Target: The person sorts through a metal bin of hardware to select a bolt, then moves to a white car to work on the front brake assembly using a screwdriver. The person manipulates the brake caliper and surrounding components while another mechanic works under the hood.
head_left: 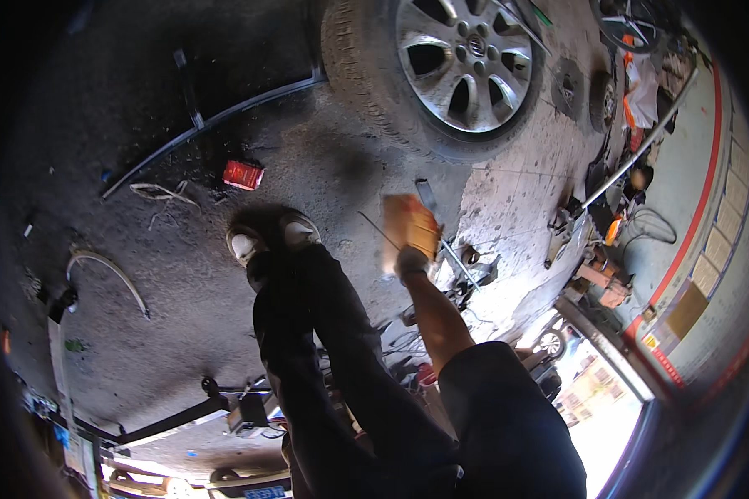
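Observation:
My right hand reaches down over the floor in a work glove with an orange front and a grey cuff. It appears closed on a tan, flat-sided piece that looks like cardboard; blur hides its exact kind. A thin dark rod sticks out beside the hand; whether it is held I cannot tell. Just past the glove lies a flat dark metal piece, and a bright metal bar is on the floor to its right. My left hand is out of view.
A car wheel with a silver rim stands ahead. A red box and a pale looped cord lie ahead left of my shoes. A curved hose is farther left. At right, a long pole leans among tools.

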Motion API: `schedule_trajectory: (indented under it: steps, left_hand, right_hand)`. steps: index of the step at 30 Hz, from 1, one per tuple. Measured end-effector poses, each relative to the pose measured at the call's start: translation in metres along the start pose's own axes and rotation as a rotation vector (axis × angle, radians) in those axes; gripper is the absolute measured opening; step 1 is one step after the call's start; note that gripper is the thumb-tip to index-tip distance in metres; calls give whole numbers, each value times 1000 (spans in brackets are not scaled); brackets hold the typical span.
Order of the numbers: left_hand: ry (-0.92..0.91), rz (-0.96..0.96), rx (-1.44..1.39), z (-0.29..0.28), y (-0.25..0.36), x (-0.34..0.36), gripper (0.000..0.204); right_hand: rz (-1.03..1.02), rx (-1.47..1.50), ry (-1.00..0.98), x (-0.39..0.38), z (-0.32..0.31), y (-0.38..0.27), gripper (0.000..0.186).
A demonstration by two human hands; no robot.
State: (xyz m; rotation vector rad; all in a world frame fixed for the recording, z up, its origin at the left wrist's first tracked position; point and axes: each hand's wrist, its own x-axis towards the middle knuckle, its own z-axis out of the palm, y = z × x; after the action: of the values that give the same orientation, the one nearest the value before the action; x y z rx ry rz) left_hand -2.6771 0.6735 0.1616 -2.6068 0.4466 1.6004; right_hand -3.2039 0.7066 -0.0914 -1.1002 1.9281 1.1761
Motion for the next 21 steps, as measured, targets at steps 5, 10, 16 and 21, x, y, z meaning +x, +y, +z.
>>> schedule_trajectory:
  steps: [5, 10, 16, 21]
  left_hand:
    - [12, 348, 154, -19, 142, 11, 23]
    - [49, 651, 302, -15, 269, 2, 23]
    - [102, 827, 507, 23, 346, 6, 24]
    - [192, 797, 585, 41, 384, -2, 25]
  right_hand:
    - [49, 433, -34, -79, -19, 67, 23]
    - [28, 690, 186, -47, -86, 86, 28]
    - [159, 773, 755, 98, -291, 99, 43]
    - [57, 997, 703, 201, -394, 78, 83]
